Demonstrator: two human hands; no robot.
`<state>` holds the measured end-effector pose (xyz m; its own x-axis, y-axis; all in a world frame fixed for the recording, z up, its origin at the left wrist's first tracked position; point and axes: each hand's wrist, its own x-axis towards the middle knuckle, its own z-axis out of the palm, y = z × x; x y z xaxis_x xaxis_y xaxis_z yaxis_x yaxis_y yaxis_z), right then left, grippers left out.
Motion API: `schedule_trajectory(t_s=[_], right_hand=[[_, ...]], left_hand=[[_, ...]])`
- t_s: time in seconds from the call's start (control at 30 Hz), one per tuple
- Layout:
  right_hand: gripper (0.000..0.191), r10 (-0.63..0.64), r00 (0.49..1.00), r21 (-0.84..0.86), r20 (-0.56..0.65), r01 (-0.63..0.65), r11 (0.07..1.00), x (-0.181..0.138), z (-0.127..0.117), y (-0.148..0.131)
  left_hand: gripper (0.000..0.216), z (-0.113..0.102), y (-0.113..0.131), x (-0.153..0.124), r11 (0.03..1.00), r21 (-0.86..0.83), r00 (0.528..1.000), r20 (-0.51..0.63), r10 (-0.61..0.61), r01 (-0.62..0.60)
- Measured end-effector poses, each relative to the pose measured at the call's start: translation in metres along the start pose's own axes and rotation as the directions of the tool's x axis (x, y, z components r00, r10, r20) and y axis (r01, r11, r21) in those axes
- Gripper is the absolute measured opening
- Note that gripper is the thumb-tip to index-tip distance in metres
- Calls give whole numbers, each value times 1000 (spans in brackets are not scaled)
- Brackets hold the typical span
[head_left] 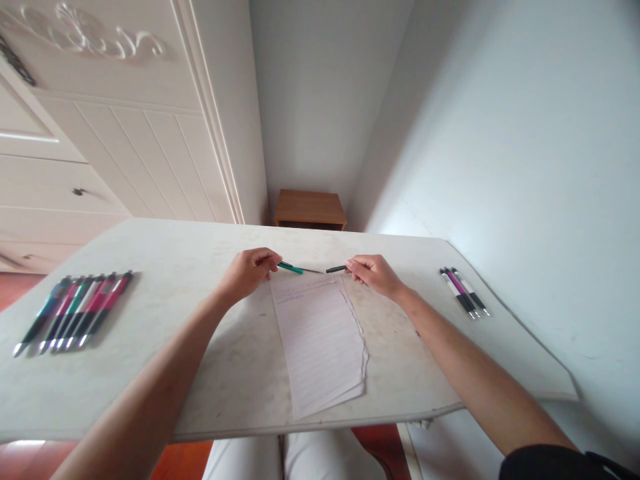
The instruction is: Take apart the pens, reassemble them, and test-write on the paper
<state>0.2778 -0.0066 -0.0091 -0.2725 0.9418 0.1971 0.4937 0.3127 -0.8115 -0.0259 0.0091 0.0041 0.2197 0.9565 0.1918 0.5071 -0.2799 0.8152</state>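
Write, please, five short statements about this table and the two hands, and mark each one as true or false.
1. The left hand holds a green pen part. True.
2. The right hand is empty. False: it holds a dark pen part.
3. The paper on the table has a ragged right edge. True.
4. The paper is blank. False: handwriting shows near its far end.
5. The right-side pens are fewer than the left-side pens. True.

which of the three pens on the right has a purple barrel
The middle pen; its barrel is purple, while the left pen and right pen look whitish there.
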Motion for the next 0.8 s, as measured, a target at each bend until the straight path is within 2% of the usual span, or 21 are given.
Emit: schedule_trajectory(t_s=[0.2,0.4,0.53,0.7,0.8], right_hand=[[46,-45,999,-85,18,46,995,0,1,-1],[45,-58,998,-111,38,62,992,0,1,-1],[43,-64,997,-103,33,67,992,0,1,0],[38,-67,998,-84,21,69,994,0,2,-1],[31,-81,997,-53,-1,81,995,0,3,0]], left_hand=[[34,-1,-1,0,1000,19,1000,13,-19,19],[35,-7,-8,0,996,79,996,78,-41,35],[33,-11,-15,1,990,139,993,113,-13,-3],[23,-12,-19,1,985,137,988,129,87,-104],[20,-11,-18,0,983,149,987,130,92,-111]])
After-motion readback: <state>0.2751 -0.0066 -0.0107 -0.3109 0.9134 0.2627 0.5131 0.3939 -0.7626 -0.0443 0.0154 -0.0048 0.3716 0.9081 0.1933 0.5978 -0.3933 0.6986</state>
